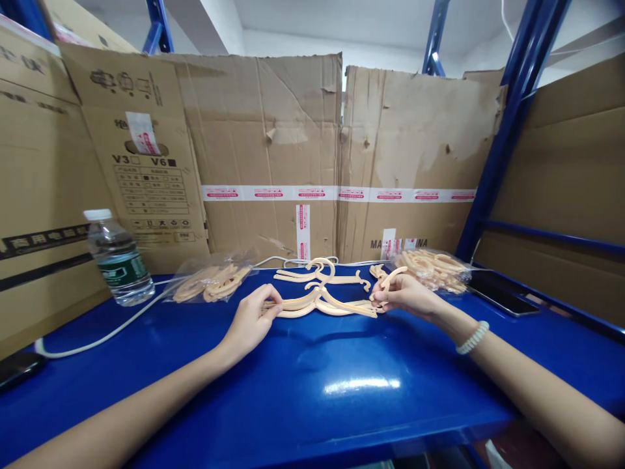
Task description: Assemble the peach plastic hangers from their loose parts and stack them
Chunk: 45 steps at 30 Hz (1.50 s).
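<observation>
Beige folding clothes hangers (297, 303) are held just above the blue table (312, 397), hooks up. My left hand (254, 322) is closed on their left end, thumb against the fingers. At the right end, my right hand (410, 296) pinches a curved beige piece (394, 276), which looks like a hanger part. Its fingers also cover the hangers' right tips, so I cannot tell whether they touch them. Just behind lies another beige hanger (288, 276), its hook overlapping the front ones in view.
Clear bags of beige hanger parts lie at left (212, 280) and right (432, 268). A water bottle (122, 264), a white cable (102, 339) and a black object (19, 370) are at left. A phone (505, 296) lies right. Cardboard (273, 143) walls the back.
</observation>
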### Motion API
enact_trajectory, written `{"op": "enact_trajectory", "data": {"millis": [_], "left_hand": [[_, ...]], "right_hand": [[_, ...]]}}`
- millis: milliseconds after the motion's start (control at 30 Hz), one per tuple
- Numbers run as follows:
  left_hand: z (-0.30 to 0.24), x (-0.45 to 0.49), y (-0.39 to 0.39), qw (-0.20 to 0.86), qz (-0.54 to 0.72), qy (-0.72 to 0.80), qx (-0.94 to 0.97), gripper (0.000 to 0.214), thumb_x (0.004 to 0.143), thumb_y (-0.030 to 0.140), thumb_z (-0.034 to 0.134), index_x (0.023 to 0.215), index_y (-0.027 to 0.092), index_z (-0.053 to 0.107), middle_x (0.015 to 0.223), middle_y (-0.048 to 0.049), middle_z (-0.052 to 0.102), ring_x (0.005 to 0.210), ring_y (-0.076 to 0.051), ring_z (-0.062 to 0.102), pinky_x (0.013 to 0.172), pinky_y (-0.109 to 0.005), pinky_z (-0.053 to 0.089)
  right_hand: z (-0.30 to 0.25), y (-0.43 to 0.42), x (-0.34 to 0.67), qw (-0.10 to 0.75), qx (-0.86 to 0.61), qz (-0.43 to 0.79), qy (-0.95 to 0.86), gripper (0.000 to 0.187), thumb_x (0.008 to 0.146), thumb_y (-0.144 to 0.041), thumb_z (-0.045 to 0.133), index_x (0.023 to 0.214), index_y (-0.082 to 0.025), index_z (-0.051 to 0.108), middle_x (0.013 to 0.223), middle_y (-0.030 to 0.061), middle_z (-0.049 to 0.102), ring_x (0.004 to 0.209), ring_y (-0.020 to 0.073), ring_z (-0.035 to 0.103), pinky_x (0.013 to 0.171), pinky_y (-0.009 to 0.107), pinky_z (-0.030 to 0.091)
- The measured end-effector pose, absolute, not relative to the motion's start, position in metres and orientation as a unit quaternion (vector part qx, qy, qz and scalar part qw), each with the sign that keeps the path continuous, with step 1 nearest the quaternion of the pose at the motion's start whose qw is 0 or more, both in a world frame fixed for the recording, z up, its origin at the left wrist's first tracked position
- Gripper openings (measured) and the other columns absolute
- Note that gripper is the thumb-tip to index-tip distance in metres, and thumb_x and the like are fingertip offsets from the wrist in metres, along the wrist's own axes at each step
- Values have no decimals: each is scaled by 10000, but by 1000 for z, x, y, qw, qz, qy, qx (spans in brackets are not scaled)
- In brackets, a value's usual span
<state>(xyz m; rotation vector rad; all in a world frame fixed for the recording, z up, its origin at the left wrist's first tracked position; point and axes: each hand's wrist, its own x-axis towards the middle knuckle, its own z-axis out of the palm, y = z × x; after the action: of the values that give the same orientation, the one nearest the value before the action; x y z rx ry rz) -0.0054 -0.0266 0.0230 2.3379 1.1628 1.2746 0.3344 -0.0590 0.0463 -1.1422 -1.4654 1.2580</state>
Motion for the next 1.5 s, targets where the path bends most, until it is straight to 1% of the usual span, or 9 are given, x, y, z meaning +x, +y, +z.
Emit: {"op": "enact_trajectory", "data": {"millis": [133,233,400,533,767,1000,1133,1367,1500], "left_hand": [[20,-6,-23,116,444,409,789,50,755,190,517,717,201,547,753,-2,598,733,-192,548,692,-301,393],[18,-8,-20,108,453,415,782,50,753,190,518,719,200,553,765,-7,606,763,-201,556,715,-312,393],[17,-10,-18,95,461,422,775,51,751,199,526,716,200,563,767,-11,609,760,-202,558,718,-318,390],[17,-10,-19,99,464,416,776,53,754,198,526,717,201,564,770,-8,613,760,-199,564,720,-315,395],[17,-9,-19,101,466,417,773,51,742,191,527,706,202,561,759,-7,615,750,-196,571,710,-306,400],[17,-10,-20,103,464,419,774,49,733,195,527,697,205,558,752,-5,622,746,-194,575,704,-301,406],[17,-9,-20,107,461,421,774,47,736,204,528,696,208,552,748,-3,625,748,-197,577,700,-302,412],[18,-9,-21,105,454,423,777,61,743,194,533,687,209,554,734,4,630,734,-196,584,681,-298,420],[16,-9,-19,116,453,422,777,54,745,183,538,703,206,562,760,0,640,760,-200,597,704,-306,429]], "right_hand": [[43,-57,339,425,-445,553,-562,328,593,-327,863,752,-102,686,832,65,702,797,154,676,775,270,551],[41,-58,338,406,-440,581,-551,326,648,-323,839,837,-100,696,886,87,713,847,163,688,815,273,557],[39,-61,330,386,-417,637,-521,311,664,-306,833,820,-110,649,847,103,731,849,187,714,745,249,585],[38,-61,329,391,-422,644,-504,289,658,-268,838,777,-117,621,757,72,728,761,158,723,699,213,587],[38,-59,331,389,-420,661,-486,268,678,-257,824,746,-127,600,785,82,741,760,153,724,670,204,585],[39,-59,330,398,-439,647,-480,208,738,-205,776,764,-122,587,862,127,742,848,187,722,630,191,575],[40,-59,329,413,-452,639,-467,189,755,-172,753,734,-134,569,789,103,736,801,178,727,591,176,566],[37,-57,332,410,-454,632,-476,179,776,-209,739,759,-137,575,833,105,734,811,181,724,605,192,568],[35,-56,333,414,-455,624,-482,187,781,-217,738,770,-136,570,783,90,730,758,175,726,600,206,578]]}}
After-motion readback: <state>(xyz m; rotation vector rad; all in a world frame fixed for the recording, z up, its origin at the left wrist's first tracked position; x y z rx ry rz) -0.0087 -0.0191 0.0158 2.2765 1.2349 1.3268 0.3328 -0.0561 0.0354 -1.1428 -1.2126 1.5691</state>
